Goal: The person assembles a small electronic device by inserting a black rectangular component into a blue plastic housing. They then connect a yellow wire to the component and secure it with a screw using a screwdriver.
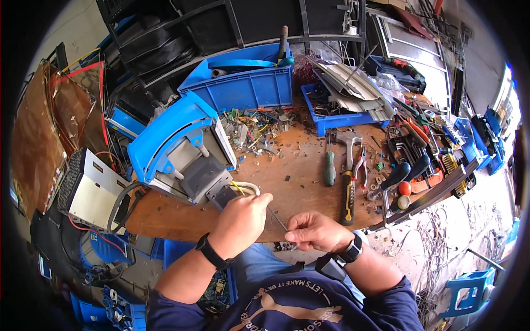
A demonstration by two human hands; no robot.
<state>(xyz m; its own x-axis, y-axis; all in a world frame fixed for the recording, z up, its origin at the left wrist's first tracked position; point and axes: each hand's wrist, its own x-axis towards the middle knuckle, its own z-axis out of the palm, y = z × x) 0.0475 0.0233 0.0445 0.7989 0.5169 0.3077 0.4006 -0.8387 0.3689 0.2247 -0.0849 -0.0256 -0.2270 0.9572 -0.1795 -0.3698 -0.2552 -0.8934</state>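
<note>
A machine part with a curved blue front (152, 135) and a grey body (205, 175) lies tilted at the left of the bench. From its lower end come a looped white cable (249, 186) and a yellow wire (236, 186). My left hand (244, 218) is closed over the white cable's end beside the part. A thin dark strand (277, 219) runs from below my left fingers to my right hand (317, 231). My right thumb and forefinger pinch its end; whether it is cord or rod is unclear.
On the wooden bench (265, 176) lie a green screwdriver (329, 168), a hammer (348, 196), red pliers (360, 166) and many hand tools at right. Small scraps spread in front of a blue crate (243, 91). A blue tray (331, 120) holds metal strips; a white box (99, 185) stands at left.
</note>
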